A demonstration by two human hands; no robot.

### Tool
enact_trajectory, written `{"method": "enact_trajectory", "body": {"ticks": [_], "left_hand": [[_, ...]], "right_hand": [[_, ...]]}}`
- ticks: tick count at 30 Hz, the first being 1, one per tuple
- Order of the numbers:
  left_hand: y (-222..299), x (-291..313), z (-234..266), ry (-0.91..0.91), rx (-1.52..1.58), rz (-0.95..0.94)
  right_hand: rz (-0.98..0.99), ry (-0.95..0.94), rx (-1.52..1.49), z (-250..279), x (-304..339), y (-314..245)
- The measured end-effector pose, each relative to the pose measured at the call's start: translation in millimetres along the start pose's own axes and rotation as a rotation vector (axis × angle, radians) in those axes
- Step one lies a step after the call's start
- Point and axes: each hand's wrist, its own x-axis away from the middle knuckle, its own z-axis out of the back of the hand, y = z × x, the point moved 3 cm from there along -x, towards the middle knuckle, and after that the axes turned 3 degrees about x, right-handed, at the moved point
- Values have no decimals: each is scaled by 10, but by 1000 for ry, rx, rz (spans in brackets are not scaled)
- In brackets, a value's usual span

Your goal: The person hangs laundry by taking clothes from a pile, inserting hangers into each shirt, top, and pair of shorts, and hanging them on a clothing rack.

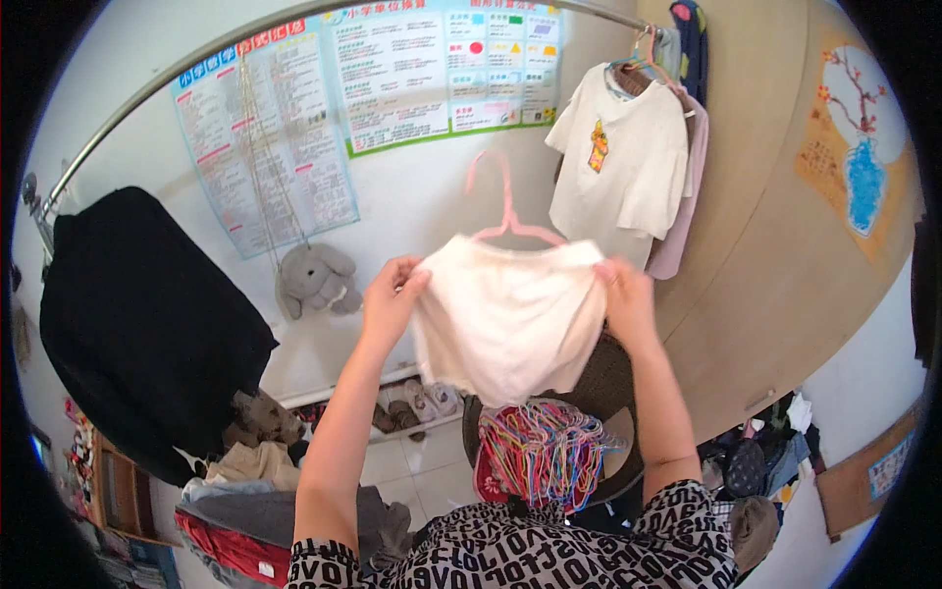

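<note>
- At the far left, a black garment (147, 324) hangs from the metal rail (128, 105), above a heap of folded clothes (245, 515) in grey, red and beige.
- Next, a grey plush rabbit (319, 278) hangs on a cord in front of the wall; shoes (420, 401) stand below it.
- The left hand (391, 297) pinches the left upper corner of the cream shorts, thumb and fingers closed on the cloth.
- In the middle, the cream shorts (505, 319) are held up in the air, spread between both hands. A pink hanger (508, 218) shows above the waistband, hook upward; whether its arms sit inside or behind the cloth cannot be told.
- Beneath, a bundle of multicoloured hangers (545, 454) lies by the dark woven basket (620, 378).
- The right hand (630, 302), slightly blurred, grips the shorts' right upper corner between its fingers.
- Farther right, a white T-shirt (628, 147) hangs beside the beige wardrobe (751, 226).
</note>
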Motion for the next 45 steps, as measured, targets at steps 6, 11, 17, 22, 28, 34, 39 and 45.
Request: {"method": "enact_trajectory", "body": {"ticks": [6,11,17,22,28,34,39,45], "left_hand": [[524,-556,-836,-236,58,-191],[1328,-803,-1388,-324,-13,-300],[1450,-808,-1555,-412,-52,-299],[736,-345,-1243,-434,-87,-285],[-476,862,-128,-144,-45,33],[-1544,2480,1410,452,-721,174],[-1216,3624,2635,1030,-1215,453],[-1142,4298,3362,1517,-1464,645]], "right_hand": [[211,456,396,877,-1515,134],[91,546,594,1236,-2690,164],[-163,428,737,1067,-2884,331],[307,627,741,946,-2490,784],[11,369,294,196,-1069,1879],[-227,-329,-117,-1627,1677,2152],[-305,-913,-232,-2623,3330,1388],[-63,-1388,-239,-3036,3477,-91]]}}
